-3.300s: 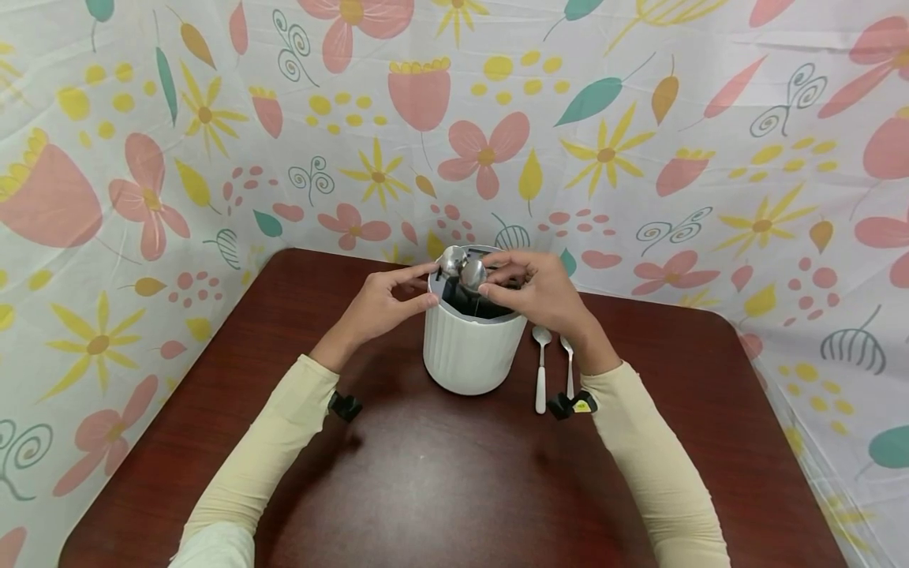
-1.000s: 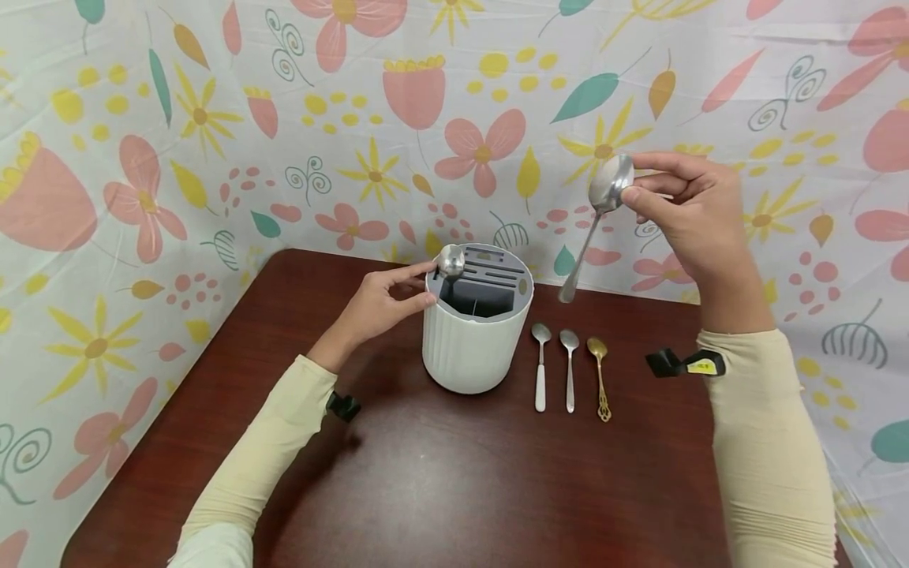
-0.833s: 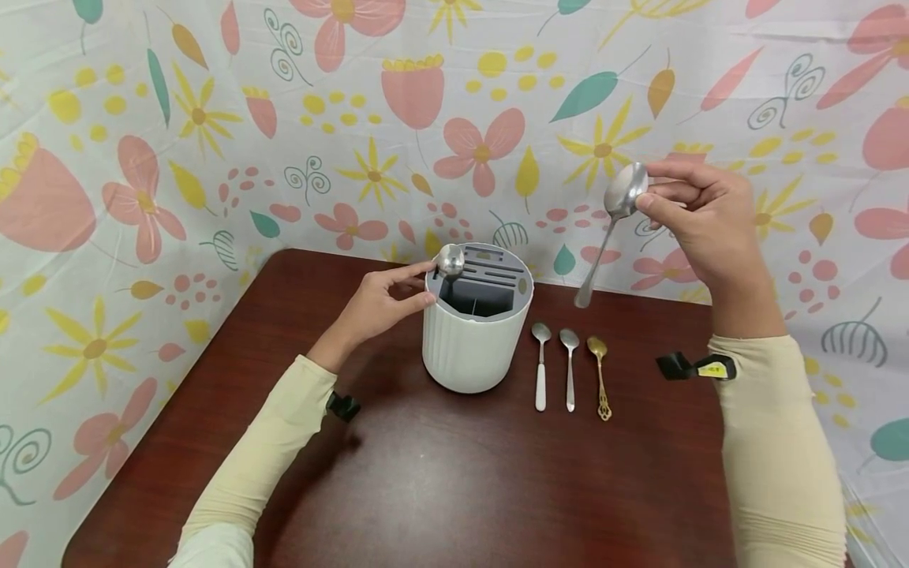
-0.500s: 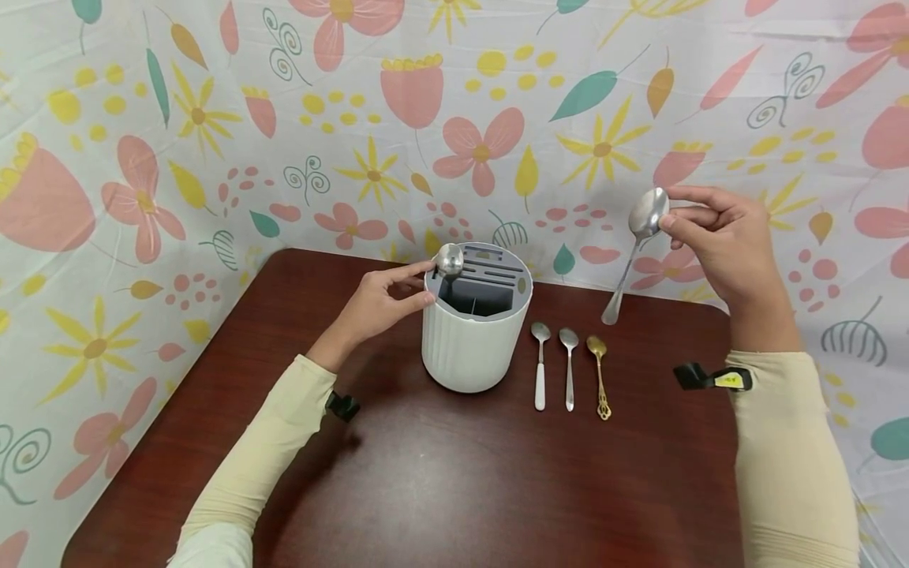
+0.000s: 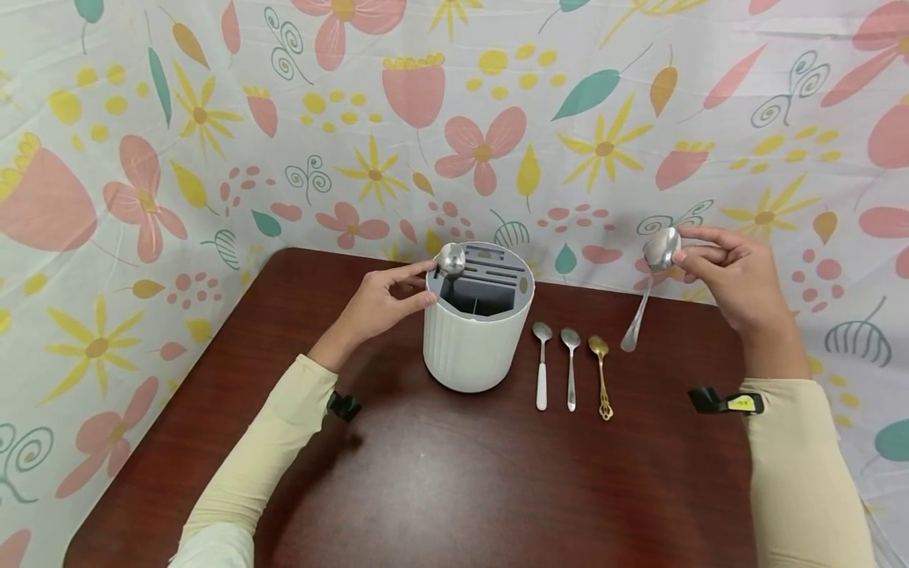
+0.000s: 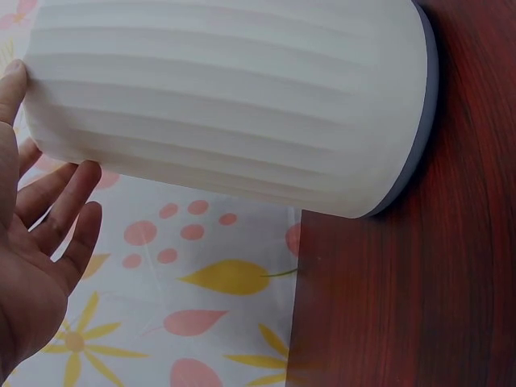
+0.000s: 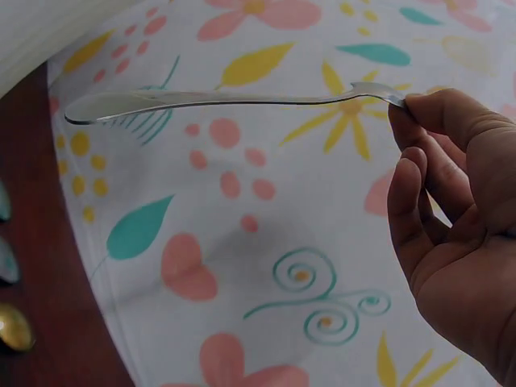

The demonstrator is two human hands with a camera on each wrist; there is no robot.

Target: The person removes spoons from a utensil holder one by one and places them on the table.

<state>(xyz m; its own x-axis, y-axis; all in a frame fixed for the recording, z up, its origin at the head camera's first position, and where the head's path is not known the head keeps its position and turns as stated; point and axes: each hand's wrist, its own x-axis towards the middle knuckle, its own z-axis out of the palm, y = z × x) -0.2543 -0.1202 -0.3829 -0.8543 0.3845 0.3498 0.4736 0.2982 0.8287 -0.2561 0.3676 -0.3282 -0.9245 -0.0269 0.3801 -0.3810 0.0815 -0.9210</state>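
Observation:
In the head view, my right hand pinches a silver spoon by its bowl between thumb and fingers. The spoon's handle hangs down and leftward in the head view, above the table's back right part. My left hand touches the left side of a white ribbed cutlery holder at its rim, thumb and fingers spread apart. From the left wrist view, its fingers look relaxed against the holder's wall. A second silver spoon stands in the holder's left slot, bowl up, close to my left fingertips.
Right of the holder lie three spoons in a row on the dark wooden table: a white-handled spoon, a plain silver spoon and a gold ornate spoon. A floral curtain hangs behind the table.
My right hand has lifted the silver spoon out of the holder and carried it right, then lowered it beyond the gold spoon. My left hand has stayed at the rim.

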